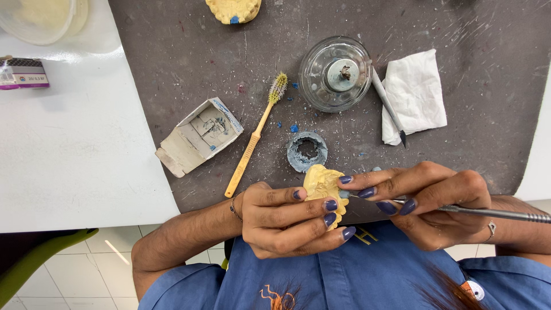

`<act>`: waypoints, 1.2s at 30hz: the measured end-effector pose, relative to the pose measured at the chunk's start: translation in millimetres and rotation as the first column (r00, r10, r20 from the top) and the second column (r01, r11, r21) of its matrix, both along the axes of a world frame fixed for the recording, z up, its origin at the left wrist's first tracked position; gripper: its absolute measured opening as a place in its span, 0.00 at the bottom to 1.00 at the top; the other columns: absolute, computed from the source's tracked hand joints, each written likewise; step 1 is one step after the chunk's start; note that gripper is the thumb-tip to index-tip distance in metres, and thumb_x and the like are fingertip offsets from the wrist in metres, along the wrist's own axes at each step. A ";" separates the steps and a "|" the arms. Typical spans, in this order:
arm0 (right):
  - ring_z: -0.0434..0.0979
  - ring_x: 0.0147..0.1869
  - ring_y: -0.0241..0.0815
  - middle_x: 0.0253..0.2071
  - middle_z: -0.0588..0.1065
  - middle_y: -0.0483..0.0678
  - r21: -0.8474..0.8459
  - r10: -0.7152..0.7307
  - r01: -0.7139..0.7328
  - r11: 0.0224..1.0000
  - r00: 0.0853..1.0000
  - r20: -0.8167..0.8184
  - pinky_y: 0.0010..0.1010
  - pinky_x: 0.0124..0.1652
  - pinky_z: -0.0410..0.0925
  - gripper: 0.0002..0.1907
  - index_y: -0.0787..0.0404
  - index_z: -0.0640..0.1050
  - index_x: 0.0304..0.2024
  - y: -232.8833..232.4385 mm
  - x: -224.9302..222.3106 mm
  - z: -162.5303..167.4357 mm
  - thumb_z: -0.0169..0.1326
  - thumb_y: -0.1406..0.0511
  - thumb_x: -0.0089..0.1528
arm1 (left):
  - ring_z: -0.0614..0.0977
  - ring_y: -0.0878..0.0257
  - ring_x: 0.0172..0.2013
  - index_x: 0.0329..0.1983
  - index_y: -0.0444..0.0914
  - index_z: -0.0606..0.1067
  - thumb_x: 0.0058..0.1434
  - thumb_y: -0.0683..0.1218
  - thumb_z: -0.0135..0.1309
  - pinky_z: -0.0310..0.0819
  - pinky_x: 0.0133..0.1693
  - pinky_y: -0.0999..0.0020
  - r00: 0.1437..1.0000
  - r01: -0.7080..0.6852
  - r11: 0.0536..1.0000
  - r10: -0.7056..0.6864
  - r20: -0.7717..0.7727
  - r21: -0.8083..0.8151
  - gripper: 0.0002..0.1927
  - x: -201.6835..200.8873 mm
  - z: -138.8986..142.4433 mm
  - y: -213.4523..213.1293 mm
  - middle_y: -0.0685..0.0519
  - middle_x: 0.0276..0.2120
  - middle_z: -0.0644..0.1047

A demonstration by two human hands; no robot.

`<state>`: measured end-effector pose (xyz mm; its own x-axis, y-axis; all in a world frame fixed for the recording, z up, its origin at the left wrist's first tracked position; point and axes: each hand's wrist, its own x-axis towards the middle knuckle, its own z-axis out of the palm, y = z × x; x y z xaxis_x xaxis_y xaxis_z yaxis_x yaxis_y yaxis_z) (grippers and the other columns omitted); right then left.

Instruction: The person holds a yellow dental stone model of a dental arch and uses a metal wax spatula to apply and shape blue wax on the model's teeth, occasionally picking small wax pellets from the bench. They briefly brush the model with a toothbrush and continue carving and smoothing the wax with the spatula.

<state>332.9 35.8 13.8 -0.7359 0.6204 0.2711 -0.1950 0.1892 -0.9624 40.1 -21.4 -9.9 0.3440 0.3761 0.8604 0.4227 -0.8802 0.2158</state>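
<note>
The yellow plaster cast (321, 182) sits clamped in the left hand (281, 221) fingers, above the tabletop (459, 143) edge. The right hand (436, 206) pinches a metal instrument (493, 213), tip just beside the left fingertips (short, braced strokes seem wisest).

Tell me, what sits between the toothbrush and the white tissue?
A round glass dish lies between the toothbrush and the tissue, with a grey tool beside it, in the head view.

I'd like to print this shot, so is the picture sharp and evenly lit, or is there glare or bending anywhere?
Head view: sharp in the middle, where the left hand holds the yellow cast and the right hand holds the metal tool; glare whitens the white table; soft shadows on the grey mat; table edges bow slightly from the wide lens.
</note>
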 end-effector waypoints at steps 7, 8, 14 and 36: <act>0.85 0.56 0.58 0.48 0.72 0.55 -0.046 0.015 -0.014 0.999 1.000 0.017 0.60 0.57 0.76 0.27 0.60 0.59 0.50 4.4 -3.3 7.5 0.55 0.85 0.57 | 0.79 0.65 0.58 0.54 0.50 0.84 0.66 0.38 0.69 0.68 0.69 0.65 1.000 0.012 1.000 -0.011 -0.011 0.009 0.17 -0.2 -0.5 0.4 0.60 0.48 0.72; 0.83 0.58 0.61 0.49 0.72 0.56 -0.047 0.011 -0.011 0.999 1.000 -0.003 0.59 0.56 0.77 0.27 0.60 0.59 0.49 4.4 -6.8 7.7 0.55 0.85 0.57 | 0.79 0.65 0.57 0.54 0.50 0.84 0.66 0.39 0.69 0.68 0.69 0.65 1.000 0.015 1.000 -0.015 -0.013 0.005 0.17 -1.7 -0.2 0.1 0.60 0.49 0.72; 0.82 0.57 0.65 0.47 0.73 0.58 -0.085 -0.006 0.003 0.996 1.000 -0.028 0.57 0.54 0.77 0.25 0.60 0.62 0.47 8.8 -17.9 15.3 0.55 0.85 0.56 | 0.80 0.64 0.57 0.54 0.49 0.85 0.67 0.40 0.68 0.67 0.70 0.63 1.000 0.024 0.999 -0.024 -0.012 0.047 0.15 -1.0 -1.8 3.8 0.59 0.48 0.72; 0.87 0.47 0.52 0.48 0.76 0.65 0.052 -0.184 0.182 0.982 0.982 0.039 0.43 0.45 0.85 0.14 0.60 0.62 0.47 26.0 -11.7 26.4 0.47 0.59 0.70 | 0.85 0.57 0.55 0.59 0.32 0.72 0.59 0.39 0.72 0.85 0.57 0.67 0.744 0.500 0.430 0.229 0.627 -0.751 0.28 5.6 26.1 1.1 0.48 0.58 0.70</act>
